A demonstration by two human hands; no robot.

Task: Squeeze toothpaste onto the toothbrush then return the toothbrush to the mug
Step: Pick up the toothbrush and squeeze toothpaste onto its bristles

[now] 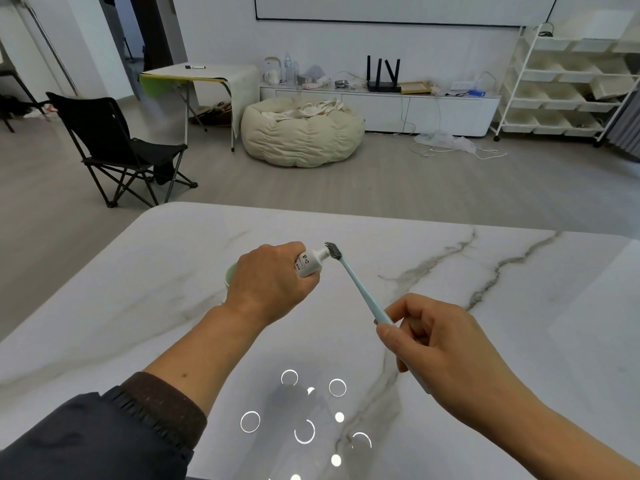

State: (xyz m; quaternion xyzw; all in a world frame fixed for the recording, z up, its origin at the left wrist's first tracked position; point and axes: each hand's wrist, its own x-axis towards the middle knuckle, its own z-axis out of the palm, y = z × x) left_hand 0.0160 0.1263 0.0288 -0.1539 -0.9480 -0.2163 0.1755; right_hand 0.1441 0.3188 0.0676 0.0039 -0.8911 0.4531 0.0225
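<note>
While the left hand (273, 277) is wrapped tight around the white tube (309, 263), fingers curled under and thumb hidden behind it, the tube's threaded nozzle pokes out to the right and meets the dark bristles of the brush (360, 289). The cap is off, and whether any paste has come out cannot be told from here. The right hand (440, 344) pinches the pale blue handle near its lower end, thumb on the near side and fingers folded over the far side, so the brush slants up and to the left with its head at the nozzle. Both hands hang above the table (519, 306), a white marble-look top with grey veins running across it. Just behind the left hand, mostly covered by it, sits the mug (230, 273); only a pale green arc of its rim and a strip of white wall show, and it stands on the table well to the left of the brush. The left forearm comes in from the lower left in a dark sleeve (104, 427) with a brown cuff pushed back; the right forearm is bare. Several round light spots shine on the tabletop between the 2 arms. Beyond the table, across the grey floor, stand a black folding chair (117, 140), a cream beanbag (301, 133), a low white cabinet (433, 110) with a router on top, and a white bin rack (568, 81) at the right wall.
</note>
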